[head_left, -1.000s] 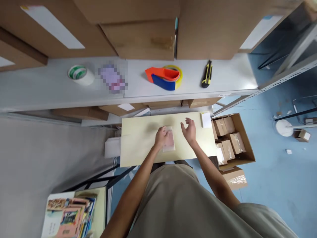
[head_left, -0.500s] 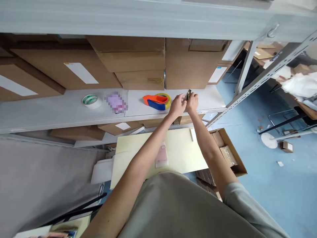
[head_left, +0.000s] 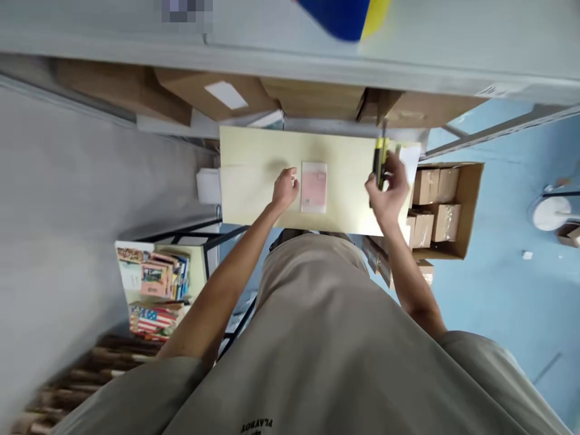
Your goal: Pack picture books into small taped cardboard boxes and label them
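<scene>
1. Both hands have come back down from the shelf to the pale yellow board: half a second ago they were together at the utility knife lying on the shelf, and now that knife is off the shelf and in the right hand.
2. Right hand (head_left: 388, 192) is closed around the utility knife (head_left: 379, 158), a yellow and black one, holding it roughly upright above the right edge of the board (head_left: 258, 181).
3. Left hand (head_left: 285, 188) rests on the board with its fingers loosely curled and nothing in its grip, just beside the left edge of the pink packet (head_left: 314, 186).
4. That packet, a flat pink card in a clear sleeve, lies flat near the middle of the board, a little toward its near edge, well apart from the knife.
5. An open cardboard box (head_left: 471, 208) stands on the blue floor against the board's right edge, with small wrapped parcels (head_left: 437, 184) packed inside.
6. Above the board's far edge runs the grey shelf (head_left: 453, 54), where the blue and yellow of a tape dispenser (head_left: 344, 15) shows at the top of the view.
7. Brown cartons (head_left: 312, 96) sit under the shelf, behind the board.
8. Left of the board, lower down, a stack of colourful printed books (head_left: 154, 284) lies on a small stand.
</scene>
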A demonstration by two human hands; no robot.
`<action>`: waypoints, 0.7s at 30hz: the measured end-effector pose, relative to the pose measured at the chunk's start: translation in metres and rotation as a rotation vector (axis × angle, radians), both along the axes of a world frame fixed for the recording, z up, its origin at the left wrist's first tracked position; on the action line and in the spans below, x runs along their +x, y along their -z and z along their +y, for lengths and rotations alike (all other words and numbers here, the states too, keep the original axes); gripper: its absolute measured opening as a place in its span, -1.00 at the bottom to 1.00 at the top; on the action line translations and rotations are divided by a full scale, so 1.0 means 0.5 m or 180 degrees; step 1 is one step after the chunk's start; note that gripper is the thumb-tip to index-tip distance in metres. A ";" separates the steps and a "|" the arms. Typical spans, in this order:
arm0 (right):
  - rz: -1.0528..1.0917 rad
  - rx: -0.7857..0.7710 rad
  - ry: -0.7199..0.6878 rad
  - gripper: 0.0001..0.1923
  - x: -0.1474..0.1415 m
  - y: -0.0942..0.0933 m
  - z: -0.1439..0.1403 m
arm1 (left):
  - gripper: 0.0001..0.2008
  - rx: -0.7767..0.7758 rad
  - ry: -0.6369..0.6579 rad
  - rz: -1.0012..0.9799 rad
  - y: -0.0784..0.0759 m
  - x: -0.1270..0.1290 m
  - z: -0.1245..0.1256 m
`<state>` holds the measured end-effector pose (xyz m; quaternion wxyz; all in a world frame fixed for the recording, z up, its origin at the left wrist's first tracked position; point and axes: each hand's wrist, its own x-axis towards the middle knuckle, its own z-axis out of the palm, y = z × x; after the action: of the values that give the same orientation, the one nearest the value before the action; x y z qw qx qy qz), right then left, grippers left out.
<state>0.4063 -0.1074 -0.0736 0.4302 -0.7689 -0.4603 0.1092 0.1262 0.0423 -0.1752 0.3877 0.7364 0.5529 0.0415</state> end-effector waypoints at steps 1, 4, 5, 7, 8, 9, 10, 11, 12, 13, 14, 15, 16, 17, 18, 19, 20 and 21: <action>0.0193 -0.0240 -0.0137 -0.30 -0.044 0.021 -0.029 | -0.46 -0.0061 0.0019 0.0228 0.027 -0.032 -0.016; 0.0634 -0.0941 -0.0303 -0.31 -0.152 0.081 -0.079 | -0.42 -0.0035 0.0323 0.0293 0.075 -0.073 -0.055; 0.0747 -0.1124 -0.0296 -0.31 -0.176 0.098 -0.084 | -0.42 0.0010 0.0434 0.0204 0.084 -0.072 -0.065; 0.0937 -0.1421 -0.0283 -0.30 -0.211 0.123 -0.082 | -0.42 0.0051 0.0580 0.0024 0.094 -0.063 -0.077; 0.1005 -0.1537 -0.0284 -0.30 -0.223 0.131 -0.077 | -0.42 0.0041 0.0619 -0.0046 0.098 -0.058 -0.080; 0.1043 -0.1631 -0.0291 -0.30 -0.234 0.137 -0.070 | -0.41 0.0023 0.0647 -0.0101 0.101 -0.054 -0.081; 0.1048 -0.1697 -0.0299 -0.31 -0.243 0.141 -0.060 | -0.41 0.0006 0.0676 -0.0141 0.103 -0.053 -0.079; 0.1014 -0.1727 -0.0306 -0.31 -0.252 0.146 -0.049 | -0.40 -0.0011 0.0723 -0.0168 0.104 -0.055 -0.075; 0.0951 -0.1732 -0.0325 -0.32 -0.260 0.151 -0.037 | -0.40 -0.0030 0.0793 -0.0178 0.105 -0.059 -0.070; 0.0867 -0.1734 -0.0362 -0.32 -0.270 0.156 -0.023 | -0.39 -0.0055 0.0883 -0.0168 0.104 -0.066 -0.062; 0.0781 -0.1754 -0.0426 -0.32 -0.279 0.163 -0.008 | -0.39 -0.0082 0.0982 -0.0139 0.103 -0.073 -0.052; 0.0703 -0.1799 -0.0509 -0.31 -0.289 0.171 0.008 | -0.39 -0.0106 0.1075 -0.0100 0.101 -0.082 -0.041; 0.0641 -0.1875 -0.0602 -0.31 -0.300 0.179 0.025 | -0.39 -0.0116 0.1150 -0.0058 0.098 -0.090 -0.028; 0.0593 -0.1973 -0.0691 -0.30 -0.310 0.189 0.043 | -0.38 -0.0108 0.1204 -0.0018 0.095 -0.098 -0.014; 0.0551 -0.2082 -0.0758 -0.30 -0.321 0.199 0.061 | -0.36 -0.0084 0.1245 0.0016 0.092 -0.105 0.000; 0.0510 -0.2194 -0.0801 -0.29 -0.331 0.210 0.079 | -0.33 -0.0058 0.1290 0.0041 0.090 -0.111 0.013; 0.0469 -0.2302 -0.0816 -0.28 -0.342 0.220 0.095 | -0.29 -0.0041 0.1348 0.0058 0.088 -0.116 0.026; 0.0424 -0.2405 -0.0811 -0.28 -0.351 0.230 0.111 | -0.25 -0.0036 0.1423 0.0071 0.086 -0.119 0.038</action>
<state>0.2307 -0.0518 -0.1884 0.1292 -0.8010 -0.4504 0.3727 0.0665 0.0611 -0.2183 0.3853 0.8389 0.3803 -0.0567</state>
